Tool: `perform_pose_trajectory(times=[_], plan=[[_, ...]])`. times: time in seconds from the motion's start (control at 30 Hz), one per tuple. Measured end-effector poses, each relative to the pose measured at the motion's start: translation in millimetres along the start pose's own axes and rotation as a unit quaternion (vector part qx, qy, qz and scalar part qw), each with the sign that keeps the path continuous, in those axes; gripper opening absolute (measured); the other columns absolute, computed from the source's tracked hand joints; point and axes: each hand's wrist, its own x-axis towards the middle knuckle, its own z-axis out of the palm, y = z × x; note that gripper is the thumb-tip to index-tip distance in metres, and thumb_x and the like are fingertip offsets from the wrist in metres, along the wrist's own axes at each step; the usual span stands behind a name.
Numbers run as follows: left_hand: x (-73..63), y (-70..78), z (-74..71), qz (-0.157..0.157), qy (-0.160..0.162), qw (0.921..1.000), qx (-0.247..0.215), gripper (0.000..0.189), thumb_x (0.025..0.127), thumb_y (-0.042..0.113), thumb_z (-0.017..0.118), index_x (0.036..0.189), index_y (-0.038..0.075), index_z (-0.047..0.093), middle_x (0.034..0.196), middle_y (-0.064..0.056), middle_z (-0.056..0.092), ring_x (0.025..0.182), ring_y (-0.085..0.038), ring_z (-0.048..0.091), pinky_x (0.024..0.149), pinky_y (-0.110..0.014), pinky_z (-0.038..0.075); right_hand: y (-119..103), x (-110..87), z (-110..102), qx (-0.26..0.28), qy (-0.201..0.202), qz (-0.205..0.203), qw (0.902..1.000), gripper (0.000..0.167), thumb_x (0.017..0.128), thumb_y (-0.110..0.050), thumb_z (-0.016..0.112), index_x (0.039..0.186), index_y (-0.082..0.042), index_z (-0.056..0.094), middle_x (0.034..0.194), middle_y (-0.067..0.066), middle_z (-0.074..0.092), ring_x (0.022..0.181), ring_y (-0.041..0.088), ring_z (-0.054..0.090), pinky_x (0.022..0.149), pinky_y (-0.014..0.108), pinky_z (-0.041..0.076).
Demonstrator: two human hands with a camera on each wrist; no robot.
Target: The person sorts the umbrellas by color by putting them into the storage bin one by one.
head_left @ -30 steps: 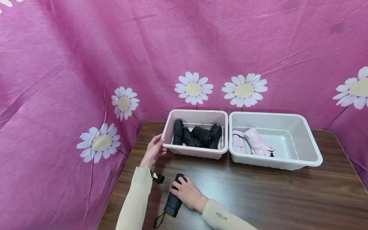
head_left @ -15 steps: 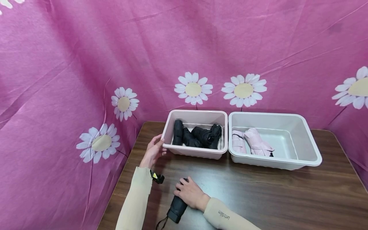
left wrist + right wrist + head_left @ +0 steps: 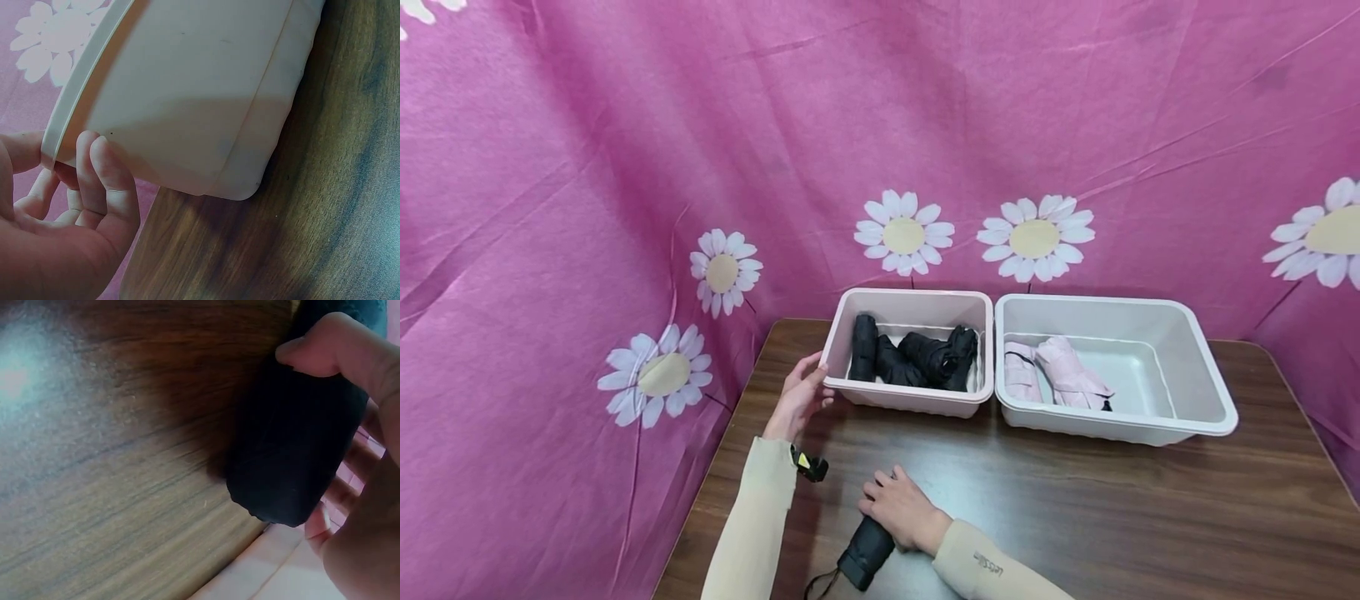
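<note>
My right hand [image 3: 901, 508] grips a black folding umbrella [image 3: 867, 557] low over the table, its wrist loop trailing at the near end. In the right wrist view the thumb lies across the umbrella [image 3: 281, 444] and the fingers wrap its other side. My left hand [image 3: 797, 400] pinches the near left corner of a pale pink plastic bin [image 3: 910, 396], thumb at the rim and fingers under it in the left wrist view. Several black folded umbrellas [image 3: 928, 354] lie inside that bin.
Right beside the pink bin stands a larger light grey bin [image 3: 1112, 423] with two pale pink folded umbrellas [image 3: 1070, 375]. Both bins are at the back of the wooden table [image 3: 1075, 500], against a pink flowered cloth [image 3: 805, 150].
My right hand has shifted a little right and toward me with the black umbrella, whose strap end now sits lower. The left hand keeps its hold on the bin corner.
</note>
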Motion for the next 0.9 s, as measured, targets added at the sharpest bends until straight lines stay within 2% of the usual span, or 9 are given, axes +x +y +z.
perform_pose_trajectory(times=[0.17, 0.4, 0.57, 0.9], plan=[[0.1, -0.5, -0.2, -0.002, 0.000, 1.0000, 0.002, 0.044, 0.100, 0.018, 0.053, 0.142, 0.017, 0.043, 0.073, -0.001, 0.057, 0.054, -0.009, 0.055, 0.058, -0.025, 0.050, 4, -2.2, -2, 0.023, -0.006, -0.011, 0.9996, 0.052, 0.056, -0.030, 0.089, 0.101, -0.034, 0.063, 0.099, -0.012, 0.058, 0.091, 0.012, 0.048, 0.076, 0.032, 0.038], [-0.1, 0.2, 0.3, -0.004, 0.000, 1.0000, 0.000, 0.044, 0.100, 0.017, 0.052, 0.142, 0.017, 0.042, 0.075, 0.000, 0.056, 0.053, -0.009, 0.055, 0.056, -0.024, 0.049, 13, -6.3, -5, 0.030, -0.011, -0.013, 0.9994, 0.055, 0.053, -0.033, 0.090, 0.101, -0.034, 0.064, 0.099, -0.013, 0.058, 0.093, 0.013, 0.051, 0.088, 0.039, 0.042], [-0.2, 1.0, 0.0, 0.000, 0.001, 1.0000, 0.000, 0.043, 0.100, 0.017, 0.051, 0.142, 0.017, 0.042, 0.077, -0.001, 0.056, 0.053, -0.009, 0.055, 0.056, -0.024, 0.049, 19, -9.8, -6, 0.037, -0.005, -0.010, 0.9992, 0.055, 0.053, -0.032, 0.089, 0.102, -0.032, 0.063, 0.100, -0.011, 0.059, 0.094, 0.013, 0.051, 0.089, 0.039, 0.043], [-0.6, 0.7, -1.1, -0.003, -0.009, 1.0000, -0.002, 0.045, 0.100, 0.016, 0.052, 0.143, 0.016, 0.040, 0.080, -0.001, 0.055, 0.054, -0.009, 0.055, 0.059, -0.025, 0.049, 39, -19.3, -13, 0.076, 0.013, 0.037, 0.9964, 0.059, 0.047, -0.034, 0.090, 0.099, -0.030, 0.061, 0.101, -0.010, 0.059, 0.096, 0.014, 0.051, 0.086, 0.038, 0.042]])
